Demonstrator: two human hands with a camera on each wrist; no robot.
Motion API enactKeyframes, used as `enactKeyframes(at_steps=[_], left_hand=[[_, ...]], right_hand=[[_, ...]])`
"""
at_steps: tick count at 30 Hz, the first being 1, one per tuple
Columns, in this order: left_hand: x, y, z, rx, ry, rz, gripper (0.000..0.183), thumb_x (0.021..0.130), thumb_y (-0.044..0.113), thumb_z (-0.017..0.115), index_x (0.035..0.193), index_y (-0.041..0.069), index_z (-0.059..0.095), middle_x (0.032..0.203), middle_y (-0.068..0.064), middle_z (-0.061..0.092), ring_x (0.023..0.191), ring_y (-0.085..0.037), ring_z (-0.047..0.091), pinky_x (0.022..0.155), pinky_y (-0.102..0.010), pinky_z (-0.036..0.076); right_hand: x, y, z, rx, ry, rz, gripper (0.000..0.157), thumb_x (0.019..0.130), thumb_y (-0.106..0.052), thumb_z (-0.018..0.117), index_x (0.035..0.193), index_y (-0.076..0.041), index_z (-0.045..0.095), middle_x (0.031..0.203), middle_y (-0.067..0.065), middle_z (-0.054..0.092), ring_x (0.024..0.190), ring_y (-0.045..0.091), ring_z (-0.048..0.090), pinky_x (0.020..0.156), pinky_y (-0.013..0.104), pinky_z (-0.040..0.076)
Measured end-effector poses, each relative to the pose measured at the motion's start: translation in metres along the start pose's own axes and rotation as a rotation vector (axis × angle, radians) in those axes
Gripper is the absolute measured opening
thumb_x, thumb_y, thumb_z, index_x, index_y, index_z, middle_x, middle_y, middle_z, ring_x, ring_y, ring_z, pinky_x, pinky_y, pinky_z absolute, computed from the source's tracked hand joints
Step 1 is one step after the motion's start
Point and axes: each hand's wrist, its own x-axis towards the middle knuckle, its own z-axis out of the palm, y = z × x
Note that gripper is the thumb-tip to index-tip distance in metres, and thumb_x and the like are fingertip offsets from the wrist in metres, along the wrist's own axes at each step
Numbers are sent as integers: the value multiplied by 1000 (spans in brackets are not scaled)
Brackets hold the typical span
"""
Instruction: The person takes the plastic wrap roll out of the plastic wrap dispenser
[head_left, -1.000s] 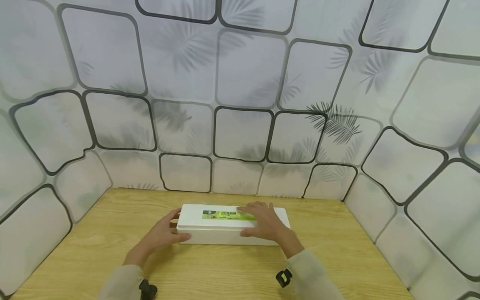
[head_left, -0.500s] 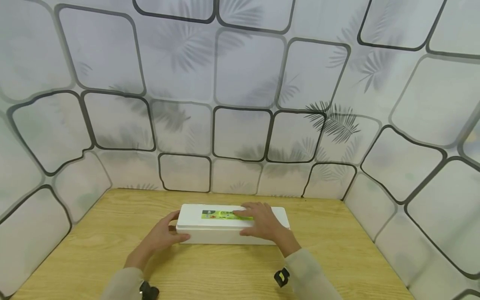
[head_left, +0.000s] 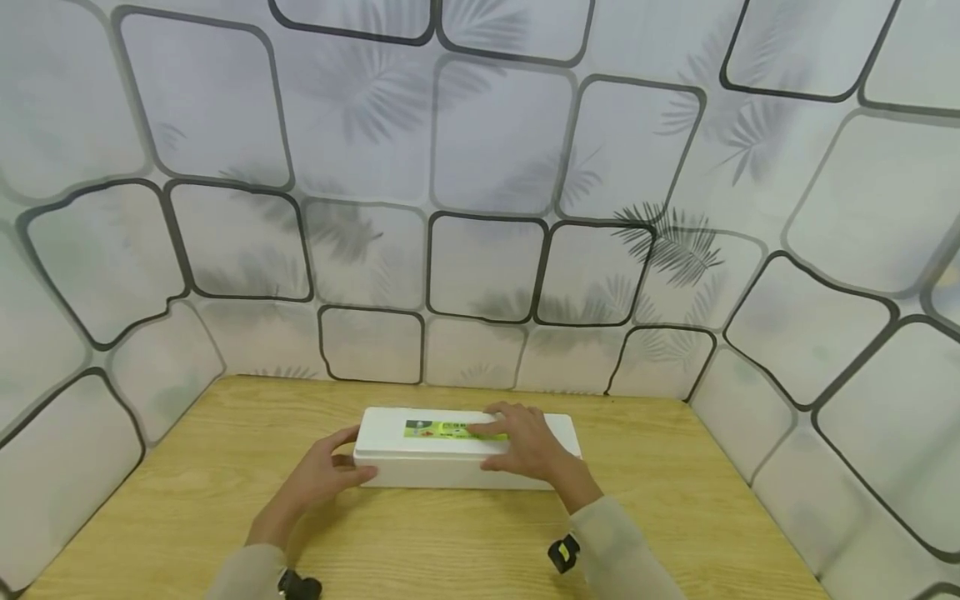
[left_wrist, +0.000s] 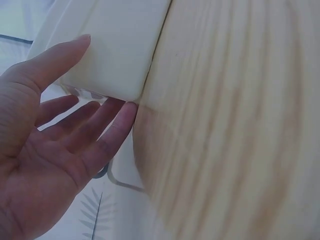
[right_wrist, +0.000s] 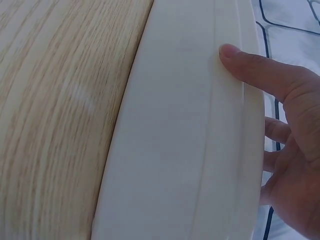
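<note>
A long white plastic box (head_left: 427, 472) with a lid lies across the wooden table, a green printed label (head_left: 435, 429) on its top. At the box's left end is my left hand (head_left: 322, 475). In the left wrist view its fingers (left_wrist: 117, 132) reach along the end near the table, and the thumb extends past the front face. My right hand (head_left: 528, 446) rests on the right half of the lid (head_left: 390, 421), fingers lying over part of the label. Its thumb (right_wrist: 232, 54) touches the front near the lid's rim. What the box holds is hidden.
The light wooden table (head_left: 420, 550) extends around the box. Patterned fabric walls (head_left: 360, 267) stand behind it and on both sides. Each sleeve carries a small black wrist camera, such as the right one (head_left: 564, 553).
My right hand's fingers have shifted slightly on the lid, covering a little more of the label. The left hand and the box stay almost where they were.
</note>
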Motion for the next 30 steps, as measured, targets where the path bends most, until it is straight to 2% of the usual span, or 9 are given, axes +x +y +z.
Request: enactKeyframes(at_steps=[8, 15, 24, 30], left_hand=[[-2, -2, 2, -37, -9, -19, 88, 90, 10, 80, 156, -12, 27, 158, -37, 34, 118, -41, 68, 87, -35, 63], [-1, -2, 3, 7, 9, -30, 86, 91, 14, 80, 157, -8, 31, 153, -34, 44, 114, -37, 71, 87, -32, 63], [-2, 1, 4, 16, 5, -25, 84, 91, 12, 79, 156, -9, 30, 148, -35, 47, 110, -35, 72, 83, -30, 63], [-2, 3, 4, 42, 23, -51, 84, 90, 12, 80, 156, -8, 32, 147, -34, 49, 110, -34, 72, 84, -30, 62]], right_hand=[[0, -2, -2, 8, -13, -9, 56, 82, -35, 88, 135, -28, 70, 144, 16, 59, 124, 37, 60, 98, 66, 44], [2, 0, -1, -18, 4, -34, 57, 80, -35, 89, 134, -31, 71, 141, 15, 60, 122, 36, 60, 96, 65, 45], [1, -1, -1, -36, 24, -62, 56, 81, -33, 89, 133, -32, 71, 142, 16, 60, 123, 37, 60, 98, 65, 45], [0, -1, 1, -41, 32, -79, 52, 82, -32, 88, 132, -31, 72, 142, 16, 60, 123, 37, 62, 98, 62, 47]])
